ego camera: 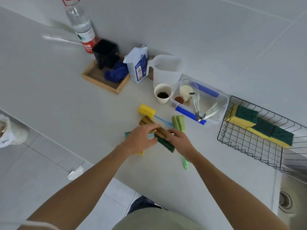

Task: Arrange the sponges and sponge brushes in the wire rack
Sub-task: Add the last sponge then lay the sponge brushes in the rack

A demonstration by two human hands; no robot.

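A black wire rack [240,143] stands at the right and holds several yellow sponges with green scouring tops [264,128]. On the counter lie a yellow sponge brush [147,111] with a blue handle, a green sponge brush [178,123] with a green handle, and a brown sponge brush [147,121]. My left hand [141,138] and my right hand [180,141] both grip a green-topped sponge [165,143] at the brown brush. A yellow sponge corner [141,153] shows under my left wrist.
At the back stand a clear box with measuring spoons [221,103], a paper cup [163,93], a white jug [166,70], a flour bag [137,67], a wooden tray [103,83] and a water bottle [81,25]. A sink [292,193] lies at the right.
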